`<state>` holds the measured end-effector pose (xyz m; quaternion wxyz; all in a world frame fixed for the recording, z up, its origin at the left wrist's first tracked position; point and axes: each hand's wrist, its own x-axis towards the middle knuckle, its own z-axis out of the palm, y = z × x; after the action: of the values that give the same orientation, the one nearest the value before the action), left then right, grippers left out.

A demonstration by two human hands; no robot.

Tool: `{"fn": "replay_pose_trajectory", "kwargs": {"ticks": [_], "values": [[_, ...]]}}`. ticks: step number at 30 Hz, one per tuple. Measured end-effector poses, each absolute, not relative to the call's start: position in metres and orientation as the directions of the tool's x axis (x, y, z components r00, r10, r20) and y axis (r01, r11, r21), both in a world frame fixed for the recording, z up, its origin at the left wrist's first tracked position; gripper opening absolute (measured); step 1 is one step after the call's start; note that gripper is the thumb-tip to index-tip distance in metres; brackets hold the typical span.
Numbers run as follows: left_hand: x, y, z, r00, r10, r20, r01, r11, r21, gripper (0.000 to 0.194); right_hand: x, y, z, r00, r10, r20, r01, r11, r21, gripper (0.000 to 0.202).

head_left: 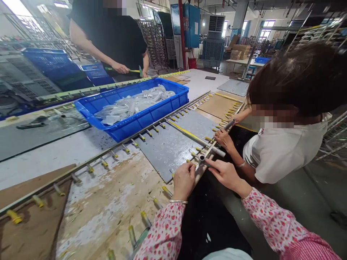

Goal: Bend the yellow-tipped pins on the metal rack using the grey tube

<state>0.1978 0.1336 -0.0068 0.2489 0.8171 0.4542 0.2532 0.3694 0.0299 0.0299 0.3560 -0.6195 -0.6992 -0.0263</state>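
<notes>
A grey metal tube (202, 158) with a round hollow end stands between my two hands, over the near rail of a long metal frame (195, 151). My right hand (223, 174) grips at the tube from the right, index finger stretched along to its end. On the other side my left hand (184, 180) is closed in a pinch at the rail, close beside the tube. What lies between its fingertips is hidden. Short pegs with yellow sleeves (145, 218) line the rail, some with thin wire hooks.
A blue crate (146, 121) of clear plastic pieces stands on the table (94, 144). At right, a co-worker's hand (224, 140) rests on the same frame. Across the table, another person's hand (120, 68) holds a hammer (135, 71). Grey boards (173, 133) lie beneath the frame.
</notes>
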Motion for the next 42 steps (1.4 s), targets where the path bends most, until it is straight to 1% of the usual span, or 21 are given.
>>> {"fn": "replay_pose_trajectory", "kwargs": {"ticks": [2, 4, 7, 9, 11, 13, 14, 16, 18, 20, 23, 24, 28, 29, 30, 33, 34, 35, 39, 40, 42], "values": [[0.198, 0.134, -0.008, 0.453, 0.87, 0.195, 0.605, -0.46, 0.65, 0.02, 0.372, 0.03, 0.037, 0.006, 0.869, 0.495, 0.903, 0.208, -0.375, 0.031], [0.197, 0.133, -0.008, 0.457, 0.864, 0.21, 0.584, -0.469, 0.662, 0.019, 0.373, 0.028, 0.047, 0.017, 0.823, 0.568, 0.868, 0.269, -0.417, 0.032], [0.197, 0.133, -0.008, 0.457, 0.859, 0.23, 0.573, -0.483, 0.662, 0.019, 0.371, 0.027, 0.052, 0.08, 0.709, 0.701, 0.811, 0.363, -0.46, 0.033], [0.197, 0.132, -0.008, 0.455, 0.86, 0.231, 0.579, -0.483, 0.657, 0.018, 0.369, 0.029, 0.048, 0.04, 0.75, 0.66, 0.825, 0.348, -0.446, 0.032], [0.198, 0.132, -0.009, 0.453, 0.862, 0.228, 0.58, -0.48, 0.658, 0.018, 0.368, 0.031, 0.044, -0.039, 0.846, 0.531, 0.861, 0.298, -0.412, 0.031], [0.197, 0.132, -0.01, 0.454, 0.859, 0.237, 0.574, -0.485, 0.659, 0.019, 0.368, 0.032, 0.045, -0.072, 0.887, 0.456, 0.867, 0.282, -0.411, 0.032], [0.197, 0.132, -0.01, 0.456, 0.855, 0.246, 0.569, -0.493, 0.659, 0.02, 0.368, 0.032, 0.047, -0.06, 0.877, 0.476, 0.851, 0.295, -0.435, 0.033], [0.197, 0.132, -0.011, 0.459, 0.847, 0.268, 0.557, -0.509, 0.656, 0.02, 0.369, 0.032, 0.051, -0.003, 0.82, 0.572, 0.799, 0.346, -0.492, 0.035], [0.197, 0.132, -0.012, 0.457, 0.843, 0.282, 0.55, -0.517, 0.656, 0.019, 0.369, 0.032, 0.048, 0.046, 0.77, 0.636, 0.773, 0.377, -0.511, 0.036], [0.197, 0.132, -0.013, 0.457, 0.843, 0.285, 0.551, -0.52, 0.653, 0.019, 0.37, 0.033, 0.041, 0.025, 0.805, 0.592, 0.793, 0.345, -0.502, 0.035], [0.197, 0.132, -0.013, 0.459, 0.843, 0.281, 0.558, -0.519, 0.647, 0.019, 0.37, 0.034, 0.036, -0.042, 0.891, 0.452, 0.83, 0.282, -0.481, 0.034], [0.197, 0.132, -0.013, 0.46, 0.842, 0.282, 0.557, -0.521, 0.647, 0.019, 0.37, 0.034, 0.038, -0.044, 0.89, 0.455, 0.828, 0.288, -0.482, 0.034], [0.197, 0.132, -0.013, 0.458, 0.837, 0.301, 0.545, -0.531, 0.648, 0.018, 0.369, 0.033, 0.047, 0.047, 0.772, 0.634, 0.784, 0.365, -0.503, 0.036], [0.197, 0.132, -0.013, 0.455, 0.837, 0.304, 0.544, -0.532, 0.649, 0.018, 0.368, 0.033, 0.047, 0.059, 0.763, 0.644, 0.793, 0.356, -0.494, 0.036], [0.197, 0.131, -0.013, 0.452, 0.838, 0.305, 0.545, -0.53, 0.65, 0.018, 0.368, 0.034, 0.045, 0.05, 0.781, 0.622, 0.815, 0.328, -0.477, 0.035], [0.196, 0.131, -0.012, 0.444, 0.841, 0.309, 0.546, -0.527, 0.651, 0.017, 0.368, 0.034, 0.042, -0.018, 0.897, 0.442, 0.892, 0.214, -0.399, 0.033], [0.196, 0.13, -0.012, 0.445, 0.839, 0.314, 0.543, -0.532, 0.65, 0.017, 0.368, 0.034, 0.044, -0.026, 0.911, 0.411, 0.897, 0.203, -0.393, 0.033], [0.196, 0.13, -0.011, 0.445, 0.836, 0.321, 0.537, -0.536, 0.651, 0.017, 0.368, 0.033, 0.046, -0.021, 0.905, 0.424, 0.888, 0.212, -0.408, 0.033], [0.196, 0.129, -0.011, 0.438, 0.835, 0.333, 0.522, -0.538, 0.662, 0.015, 0.368, 0.031, 0.053, 0.088, 0.774, 0.627, 0.81, 0.311, -0.497, 0.036], [0.196, 0.129, -0.011, 0.435, 0.838, 0.329, 0.523, -0.533, 0.666, 0.014, 0.368, 0.031, 0.051, 0.095, 0.769, 0.632, 0.809, 0.31, -0.499, 0.036], [0.196, 0.13, -0.011, 0.432, 0.845, 0.316, 0.53, -0.521, 0.669, 0.013, 0.369, 0.032, 0.046, 0.06, 0.831, 0.552, 0.831, 0.265, -0.489, 0.035]]}}
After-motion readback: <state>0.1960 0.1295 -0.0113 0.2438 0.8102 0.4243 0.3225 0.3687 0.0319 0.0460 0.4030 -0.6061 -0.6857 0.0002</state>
